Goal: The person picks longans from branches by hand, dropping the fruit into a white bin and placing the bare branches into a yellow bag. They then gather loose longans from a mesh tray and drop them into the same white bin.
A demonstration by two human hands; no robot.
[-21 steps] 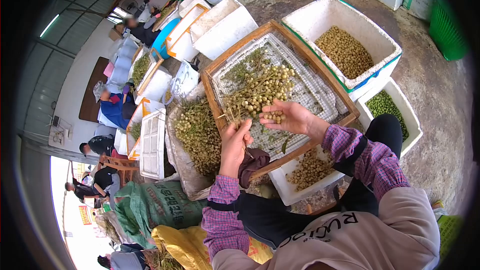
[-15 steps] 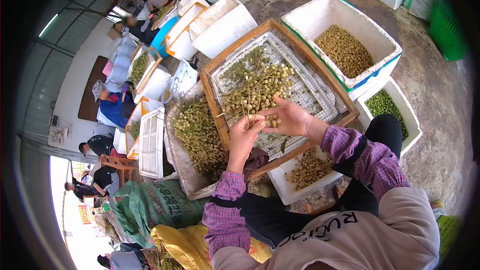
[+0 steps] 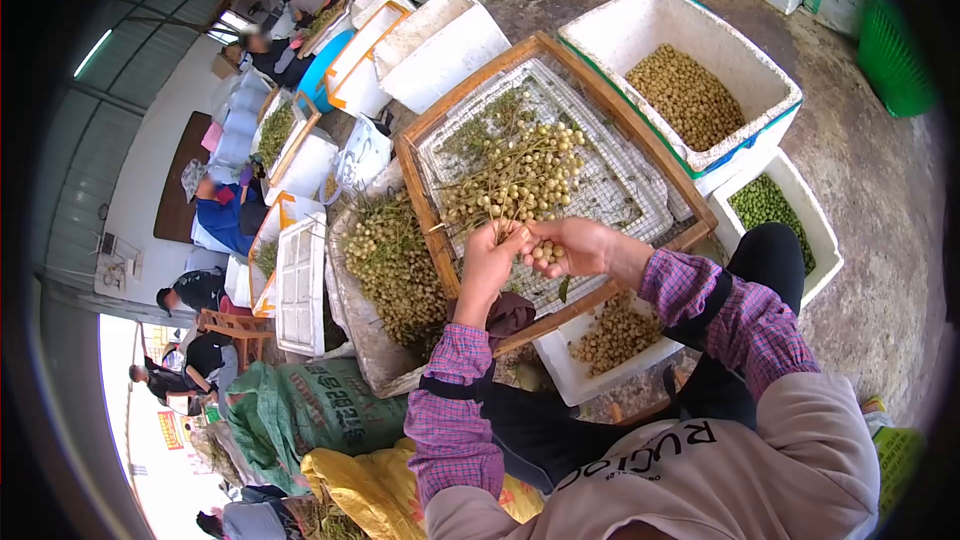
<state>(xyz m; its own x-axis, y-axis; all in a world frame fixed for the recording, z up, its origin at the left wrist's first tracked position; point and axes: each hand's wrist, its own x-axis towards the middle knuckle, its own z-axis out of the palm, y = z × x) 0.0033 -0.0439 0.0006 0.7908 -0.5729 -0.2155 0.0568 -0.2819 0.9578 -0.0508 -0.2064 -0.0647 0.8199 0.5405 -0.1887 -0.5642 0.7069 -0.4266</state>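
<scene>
My left hand is closed with its fingertips pinched on the thin stems of a fruit sprig. Against it, my right hand curls around several small round tan fruits. Right beyond both hands, a heap of yellowish fruits on stems lies on a wire mesh screen with a wooden frame. Under the near edge of that frame, a white foam box holds loose tan fruits. The fingers partly hide the sprig where they meet.
Left of the frame is a foam box of stemmed fruits. To the right stand a large foam box of loose fruits and a box of green fruits. Green sacks lie at lower left. Several people work at the far left.
My right hand's fingers have curled in from a more open, spread pose, closing around the fruits. My left hand has shifted slightly and stays pinched close beside it.
</scene>
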